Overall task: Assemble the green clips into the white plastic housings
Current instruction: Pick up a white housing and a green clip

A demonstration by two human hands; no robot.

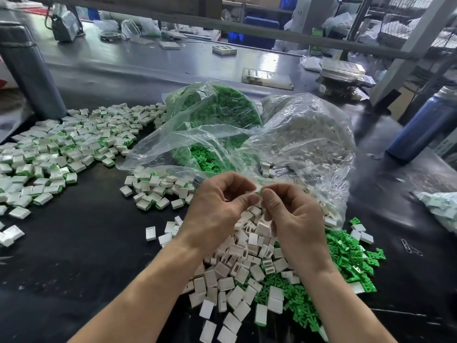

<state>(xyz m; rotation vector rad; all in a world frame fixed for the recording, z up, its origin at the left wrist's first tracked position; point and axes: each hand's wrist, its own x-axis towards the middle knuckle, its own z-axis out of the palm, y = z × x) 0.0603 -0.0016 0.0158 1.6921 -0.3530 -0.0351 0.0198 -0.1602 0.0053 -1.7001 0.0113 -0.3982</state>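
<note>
Green clip (pixel 260 192) pinched between both hands at mid-table, above loose pile; only sliver visible, housing around it not discernible. Left hand (pixel 217 209) fingers curled, thumb and forefinger pressed on part. Right hand (pixel 291 214) likewise pinching same part. Below hands: white housings (pixel 237 268) heaped, green clips (pixel 346 256) scattered toward right edge. Behind: clear bags (pixel 247 134) of green and white parts. Left side of table (pixel 86 231): assembled pieces (pixel 61 149) spread.

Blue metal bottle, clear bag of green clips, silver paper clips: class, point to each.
Blue metal bottle (pixel 420 125), head view, middle of body.
Clear bag of green clips (pixel 212 107), head view, upper bulge.
Silver paper clips (pixel 411 248), head view, wire loops.
</note>
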